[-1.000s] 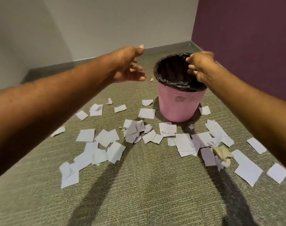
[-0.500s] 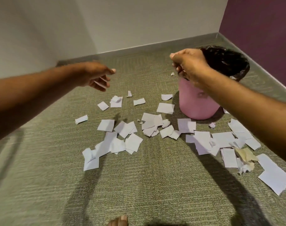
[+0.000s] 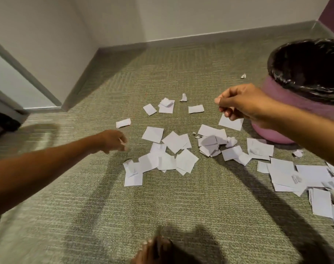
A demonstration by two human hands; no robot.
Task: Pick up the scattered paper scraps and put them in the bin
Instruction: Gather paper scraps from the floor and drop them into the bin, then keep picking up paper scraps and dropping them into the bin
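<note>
A bare foot (image 3: 152, 252) shows at the near edge of the carpet (image 3: 181, 210), so the person seems to stand or crouch right over the mess. Just beyond, scraps (image 3: 173, 143) lie flat and overlapping in the middle, with a thicker pile (image 3: 295, 176) to the right by the bin's base.

The left hand (image 3: 112, 141) reaches low at the heap's left edge, fingers turned down toward the floor, probably going for the nearest pieces. It is blurred, so I cannot tell whether it has any paper.

The right hand (image 3: 240, 103) hangs higher, beside the bin (image 3: 295, 99), fingers curled and thumb against forefinger. No paper shows in it.

The bin stands far right, its black liner (image 3: 311, 61) folded over the rim to keep the mouth wide for drops. A few scraps lie farther out, near the wall (image 3: 181, 16).
</note>
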